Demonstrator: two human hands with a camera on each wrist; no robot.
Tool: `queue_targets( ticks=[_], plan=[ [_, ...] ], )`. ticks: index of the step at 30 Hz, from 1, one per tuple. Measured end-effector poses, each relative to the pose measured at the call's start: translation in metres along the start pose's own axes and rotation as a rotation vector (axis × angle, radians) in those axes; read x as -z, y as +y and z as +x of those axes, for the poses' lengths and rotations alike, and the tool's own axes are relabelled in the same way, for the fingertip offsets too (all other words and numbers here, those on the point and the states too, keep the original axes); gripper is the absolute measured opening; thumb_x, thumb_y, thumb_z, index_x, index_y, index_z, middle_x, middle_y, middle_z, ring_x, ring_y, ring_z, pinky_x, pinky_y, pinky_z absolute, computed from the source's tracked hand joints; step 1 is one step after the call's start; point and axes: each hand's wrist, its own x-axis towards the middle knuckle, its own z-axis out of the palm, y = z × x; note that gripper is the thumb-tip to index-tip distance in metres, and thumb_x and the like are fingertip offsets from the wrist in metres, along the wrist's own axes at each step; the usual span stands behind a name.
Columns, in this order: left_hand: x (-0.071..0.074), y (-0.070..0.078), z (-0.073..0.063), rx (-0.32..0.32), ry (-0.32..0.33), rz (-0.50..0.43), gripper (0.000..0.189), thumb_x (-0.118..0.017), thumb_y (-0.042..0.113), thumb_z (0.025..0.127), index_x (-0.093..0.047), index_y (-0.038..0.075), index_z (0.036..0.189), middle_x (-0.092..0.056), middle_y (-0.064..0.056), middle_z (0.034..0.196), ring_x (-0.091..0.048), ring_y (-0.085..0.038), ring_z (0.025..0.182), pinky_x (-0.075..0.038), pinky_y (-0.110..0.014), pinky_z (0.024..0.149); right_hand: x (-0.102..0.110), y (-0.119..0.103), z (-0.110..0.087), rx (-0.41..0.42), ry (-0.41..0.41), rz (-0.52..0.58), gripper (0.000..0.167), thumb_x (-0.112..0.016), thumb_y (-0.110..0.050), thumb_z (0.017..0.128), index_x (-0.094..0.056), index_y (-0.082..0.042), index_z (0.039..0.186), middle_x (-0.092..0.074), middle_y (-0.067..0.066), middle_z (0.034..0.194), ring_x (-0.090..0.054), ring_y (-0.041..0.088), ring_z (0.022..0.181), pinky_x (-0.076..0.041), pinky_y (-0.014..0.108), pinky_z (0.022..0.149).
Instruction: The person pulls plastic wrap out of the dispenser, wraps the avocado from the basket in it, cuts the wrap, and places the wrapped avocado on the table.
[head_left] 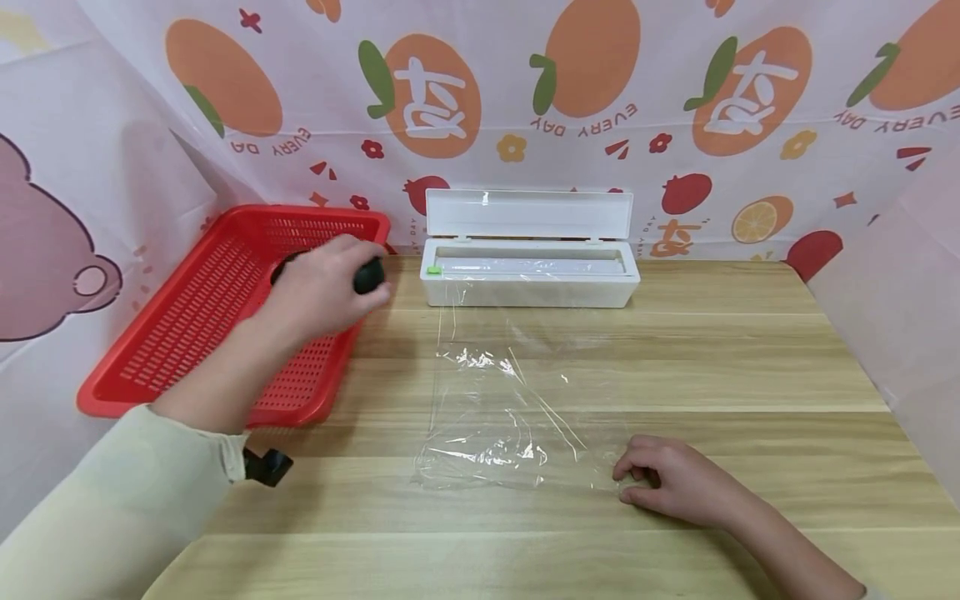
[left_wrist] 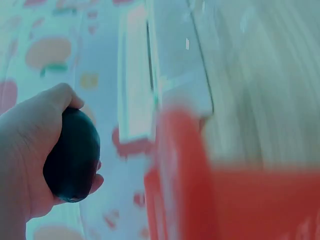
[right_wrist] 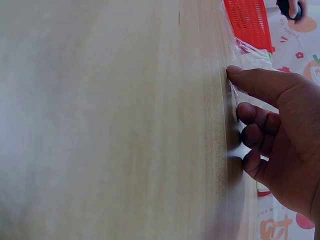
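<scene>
Holds a dark, oval object [left_wrist: 72, 155] in curled left fingers [left_wrist: 96, 184] near the red plastic basket [head_left: 300, 413] and apparently pinches clear plastic film [head_left: 480, 408] (drawn across the wooden desk [head_left: 750, 367], still bare) with right fingers [head_left: 637, 455].

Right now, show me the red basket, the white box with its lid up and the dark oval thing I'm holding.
Red basket [head_left: 97, 403]: head view, rim at its near left corner.
White box [head_left: 528, 215]: head view, middle of its raised lid.
Dark oval thing [left_wrist: 74, 157]: left wrist view, middle of its side.
</scene>
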Motion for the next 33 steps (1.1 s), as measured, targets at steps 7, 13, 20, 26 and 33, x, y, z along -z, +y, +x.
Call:
queue_targets(
  ticks=[7, 13, 20, 26, 33],
  plan=[
    [-0.039, 0.059, 0.002, -0.206, -0.13, -0.094, 0.052, -0.071, 0.041, 0.087, -0.058, 0.017, 0.132, -0.06, -0.008, 0.123, -0.06, -0.024, 0.098, -0.057, -0.038, 0.07, -0.001, 0.001, -0.001, -0.016, 0.004, 0.003, 0.016, -0.078, -0.025, 0.084, -0.067, -0.031, 0.094, -0.049, -0.02, 0.08, -0.046, -0.004, 0.071, -0.041, 0.015, 0.062],
    [-0.082, 0.103, -0.003, -0.383, -0.222, -0.141, 0.056, -0.07, 0.047, 0.088, -0.059, 0.015, 0.132, -0.062, -0.006, 0.115, -0.06, -0.018, 0.092, -0.054, -0.032, 0.071, -0.002, 0.0, 0.0, -0.016, 0.013, -0.004, 0.016, -0.078, -0.024, 0.084, -0.067, -0.031, 0.094, -0.048, -0.021, 0.079, -0.046, -0.004, 0.071, -0.041, 0.015, 0.062],
    [-0.121, 0.135, -0.015, -0.492, -0.237, -0.171, 0.059, -0.071, 0.052, 0.085, -0.059, 0.014, 0.128, -0.061, -0.004, 0.111, -0.061, -0.016, 0.09, -0.054, -0.034, 0.072, -0.003, 0.0, 0.002, -0.028, 0.023, -0.019, 0.016, -0.079, -0.024, 0.083, -0.068, -0.029, 0.093, -0.048, -0.021, 0.078, -0.047, -0.003, 0.069, -0.041, 0.015, 0.061],
    [-0.141, 0.15, -0.022, -0.521, -0.264, -0.175, 0.058, -0.07, 0.05, 0.086, -0.056, 0.015, 0.13, -0.056, -0.002, 0.11, -0.057, -0.015, 0.092, -0.053, -0.032, 0.072, -0.004, 0.001, 0.003, -0.012, 0.047, -0.025, 0.015, -0.079, -0.022, 0.083, -0.069, -0.029, 0.092, -0.048, -0.022, 0.078, -0.047, -0.005, 0.068, -0.041, 0.013, 0.061],
    [-0.152, 0.152, -0.028, -0.501, -0.276, -0.124, 0.054, -0.065, 0.039, 0.087, -0.052, 0.014, 0.133, -0.054, -0.003, 0.116, -0.055, -0.019, 0.1, -0.052, -0.033, 0.075, -0.006, 0.0, 0.004, -0.001, 0.06, -0.016, 0.014, -0.077, -0.021, 0.086, -0.07, -0.031, 0.092, -0.049, -0.024, 0.081, -0.047, -0.008, 0.068, -0.041, 0.011, 0.061]
  ],
)
